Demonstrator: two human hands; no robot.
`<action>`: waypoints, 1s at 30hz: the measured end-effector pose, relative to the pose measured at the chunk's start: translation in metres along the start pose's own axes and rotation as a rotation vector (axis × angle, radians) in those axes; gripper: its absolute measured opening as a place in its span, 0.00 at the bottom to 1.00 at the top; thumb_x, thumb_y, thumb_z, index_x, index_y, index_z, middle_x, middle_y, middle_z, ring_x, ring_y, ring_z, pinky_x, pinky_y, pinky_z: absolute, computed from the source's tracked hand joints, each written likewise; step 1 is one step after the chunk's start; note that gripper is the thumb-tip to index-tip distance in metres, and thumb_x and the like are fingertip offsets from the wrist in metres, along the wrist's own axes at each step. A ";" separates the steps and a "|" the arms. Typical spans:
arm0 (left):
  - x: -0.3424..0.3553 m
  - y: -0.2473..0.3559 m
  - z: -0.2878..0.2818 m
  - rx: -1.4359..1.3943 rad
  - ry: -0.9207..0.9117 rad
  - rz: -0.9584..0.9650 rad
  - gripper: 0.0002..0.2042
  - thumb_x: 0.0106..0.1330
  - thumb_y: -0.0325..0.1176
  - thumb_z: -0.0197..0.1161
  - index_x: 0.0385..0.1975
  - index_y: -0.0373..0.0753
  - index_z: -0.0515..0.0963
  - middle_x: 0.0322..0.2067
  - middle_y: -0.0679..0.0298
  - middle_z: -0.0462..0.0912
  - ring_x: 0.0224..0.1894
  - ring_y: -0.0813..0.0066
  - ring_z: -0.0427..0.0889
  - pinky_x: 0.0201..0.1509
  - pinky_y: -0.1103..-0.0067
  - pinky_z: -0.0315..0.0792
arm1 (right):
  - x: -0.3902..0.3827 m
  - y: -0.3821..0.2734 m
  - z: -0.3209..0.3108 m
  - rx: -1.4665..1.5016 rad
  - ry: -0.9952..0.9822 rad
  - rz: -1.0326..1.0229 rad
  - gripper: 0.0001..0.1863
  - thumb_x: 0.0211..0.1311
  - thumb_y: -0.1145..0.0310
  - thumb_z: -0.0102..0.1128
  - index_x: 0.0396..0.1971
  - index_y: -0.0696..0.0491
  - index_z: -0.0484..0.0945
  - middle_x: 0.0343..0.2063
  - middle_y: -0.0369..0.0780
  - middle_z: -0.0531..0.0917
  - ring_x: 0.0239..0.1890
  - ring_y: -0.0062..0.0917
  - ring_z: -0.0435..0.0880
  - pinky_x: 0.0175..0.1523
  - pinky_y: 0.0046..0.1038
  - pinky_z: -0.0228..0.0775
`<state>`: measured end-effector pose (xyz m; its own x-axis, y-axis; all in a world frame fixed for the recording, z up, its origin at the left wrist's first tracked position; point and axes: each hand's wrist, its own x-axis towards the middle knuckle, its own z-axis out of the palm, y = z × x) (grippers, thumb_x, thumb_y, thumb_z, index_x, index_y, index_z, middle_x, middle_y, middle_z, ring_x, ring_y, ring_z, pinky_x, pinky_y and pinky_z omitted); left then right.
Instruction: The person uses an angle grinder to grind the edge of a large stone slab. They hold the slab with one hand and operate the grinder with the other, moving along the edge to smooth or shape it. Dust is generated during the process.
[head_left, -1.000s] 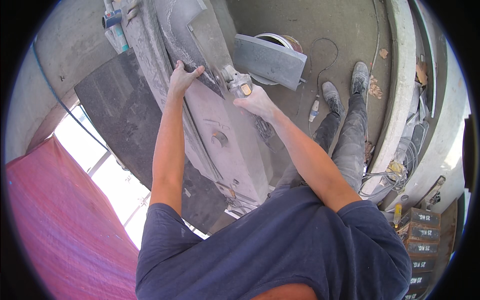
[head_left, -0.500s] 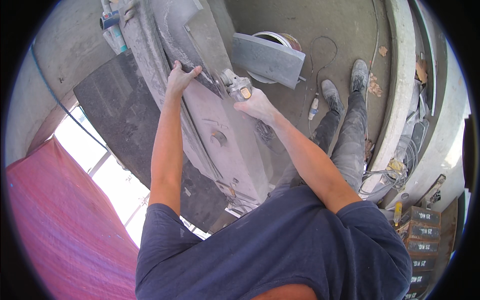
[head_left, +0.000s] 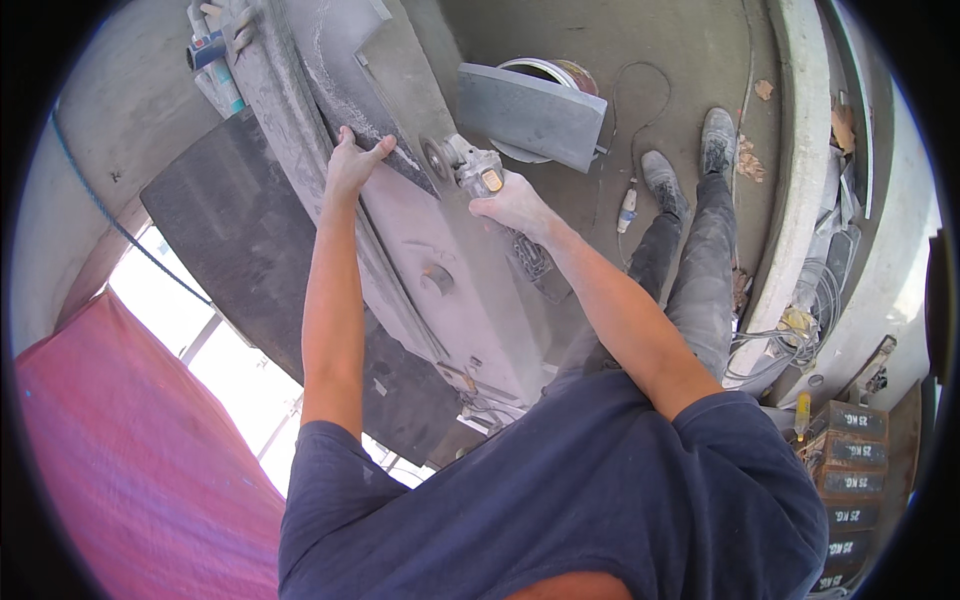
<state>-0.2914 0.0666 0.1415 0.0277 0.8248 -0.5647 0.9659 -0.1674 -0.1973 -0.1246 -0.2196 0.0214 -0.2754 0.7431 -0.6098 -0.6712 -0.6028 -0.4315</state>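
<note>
My right hand is wrapped round the body of an angle grinder coated in pale dust. Its round disc faces left, beside the edge of a dark grey slab streaked with white dust. Whether the disc touches the slab cannot be made out. My left hand rests at the slab's lower left edge, thumb stretched out to the right and fingers apart. Slab and hands are over a long, dusty, pale machine bed or beam with a round knob on it.
A grey board lies across a bucket at the right. A cable with a plug connector runs over the floor near my shoes. Stacked weight blocks stand lower right; a pink sheet hangs left. A blue device sits upper left.
The grinder's disc shows more fully now, turned slightly away from the slab's edge. My left hand has shifted slightly left in view. The whole view has moved a little.
</note>
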 end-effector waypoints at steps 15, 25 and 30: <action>-0.015 0.030 -0.015 -0.014 -0.068 -0.073 0.64 0.69 0.60 0.81 0.87 0.18 0.50 0.83 0.30 0.67 0.88 0.47 0.67 0.89 0.68 0.62 | -0.016 -0.003 -0.003 -0.015 -0.036 -0.083 0.21 0.62 0.65 0.78 0.51 0.59 0.83 0.36 0.38 0.89 0.31 0.23 0.91 0.38 0.31 0.85; -0.012 0.020 -0.011 -0.019 -0.033 -0.013 0.66 0.67 0.64 0.81 0.86 0.15 0.51 0.80 0.28 0.71 0.85 0.45 0.72 0.86 0.67 0.65 | -0.002 0.003 -0.002 -0.054 -0.030 -0.105 0.22 0.61 0.66 0.78 0.52 0.61 0.83 0.37 0.39 0.90 0.32 0.23 0.91 0.39 0.32 0.87; -0.001 0.007 -0.004 0.016 -0.001 0.006 0.73 0.62 0.72 0.82 0.86 0.14 0.50 0.76 0.26 0.76 0.81 0.42 0.77 0.83 0.66 0.71 | 0.003 0.011 0.003 -0.091 -0.033 -0.116 0.21 0.62 0.67 0.78 0.51 0.61 0.84 0.37 0.38 0.90 0.31 0.22 0.90 0.39 0.31 0.86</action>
<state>-0.2837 0.0667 0.1439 0.0334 0.8232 -0.5667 0.9615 -0.1811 -0.2065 -0.1349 -0.2225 0.0168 -0.2227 0.8176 -0.5309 -0.6349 -0.5349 -0.5575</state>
